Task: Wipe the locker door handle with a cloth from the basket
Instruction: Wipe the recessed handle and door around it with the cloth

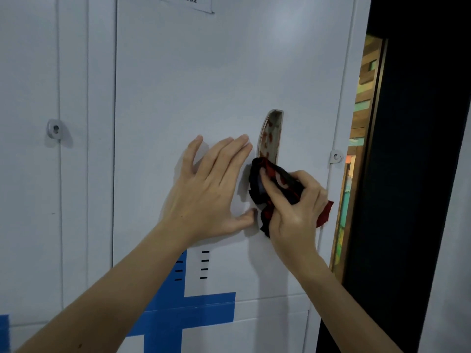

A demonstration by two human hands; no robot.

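A pale grey locker door (204, 85) fills most of the view, with a paper label (190, 2) reading "0002" at its top edge. Blue tape (193, 312) crosses its lower part beside short black vent slots (204, 264). The left hand (209, 189) lies flat on the door, fingers spread wide, just left of the handle. The right hand (295, 207) grips a bunched red-and-black cloth (275, 184), pressing it over the lower end of the recessed metal handle (270, 136); the handle's upper part shows reddish spots. A padlock hasp (336, 157) sits near the door's right edge.
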